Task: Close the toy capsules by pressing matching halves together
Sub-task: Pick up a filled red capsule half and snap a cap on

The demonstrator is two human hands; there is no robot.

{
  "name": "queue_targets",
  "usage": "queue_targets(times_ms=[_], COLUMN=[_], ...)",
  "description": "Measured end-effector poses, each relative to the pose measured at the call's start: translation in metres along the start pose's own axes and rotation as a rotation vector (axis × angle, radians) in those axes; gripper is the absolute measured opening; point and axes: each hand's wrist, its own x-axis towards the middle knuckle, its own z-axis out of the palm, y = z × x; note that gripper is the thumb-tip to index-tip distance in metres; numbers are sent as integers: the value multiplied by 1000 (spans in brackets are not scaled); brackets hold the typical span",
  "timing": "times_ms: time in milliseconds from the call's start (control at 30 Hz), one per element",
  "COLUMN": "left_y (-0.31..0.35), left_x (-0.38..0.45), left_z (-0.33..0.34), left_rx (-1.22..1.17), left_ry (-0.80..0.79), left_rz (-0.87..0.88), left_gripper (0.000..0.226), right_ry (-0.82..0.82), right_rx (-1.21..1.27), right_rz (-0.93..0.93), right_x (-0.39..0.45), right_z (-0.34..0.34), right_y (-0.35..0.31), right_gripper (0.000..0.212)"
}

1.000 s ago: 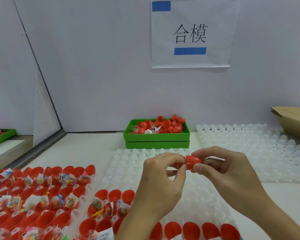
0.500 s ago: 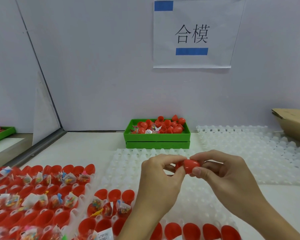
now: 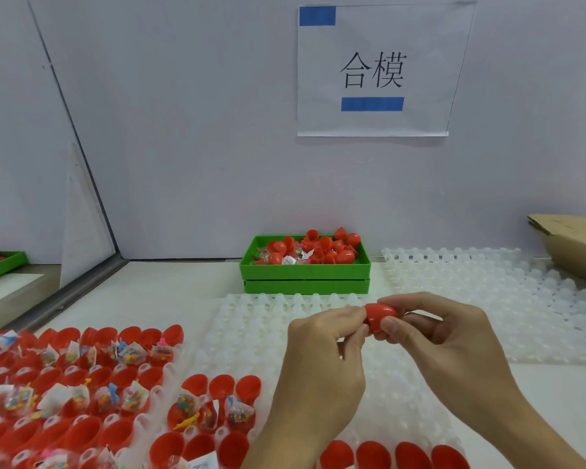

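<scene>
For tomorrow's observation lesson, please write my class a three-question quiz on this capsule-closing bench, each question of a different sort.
1. True or false: the red capsule is held by both the left hand and the right hand.
2. What holds the loose red pieces at the back? A) cardboard box B) green tray C) white grid tray
3. Fill in: the open red halves at lower left, many with small packets inside, sit in a white ____ tray.

Key: 1 true; 2 B; 3 grid

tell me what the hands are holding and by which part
Both hold one red capsule: the right hand pinches its right half, the left hand grips its left end, mostly hidden.
</scene>
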Motion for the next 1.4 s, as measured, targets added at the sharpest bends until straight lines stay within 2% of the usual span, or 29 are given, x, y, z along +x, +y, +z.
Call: queue_targets(times_ms=[133,267,333,433,600,833,1000,1133,1300,1400], left_y=[1,-3,-2,-2,-4,-4,-5,-9,-10,-6], left_x=[2,6,6,6,8,7,5,2,0,0], left_z=[-3,-6,-6,-7,-11,-12,-7,-3,0,1], left_rx=[-178,-293,-352,-309,-275,-320,-160,24,128,183], left_ry=[86,80,13,-9,-20,-39,-18,18,47,8], left_rz=[-145,-202,-202,-180,-204,-209,-186,-55,75,113], left_gripper=[52,36,39,43,42,40,39,28,24,23], right_ry=[-35,-55,-45,-72,-124,-44,-33,-37,-38,-49], right_rx=[-23,12,25,40,41,1,-1,-21,-32,-64], right_rz=[33,47,63,91,110,107,91,87,98,115], right_x=[1,0,1,2,0,0,-2,-3,-2,-3], right_z=[-3,-3,-4,-4,-4,-1,2,5,5,5], right_y=[2,0,-1,-3,-4,-4,-4,-3,-1,0], right_gripper=[24,22,16,12,18,26,30,36,40,42])
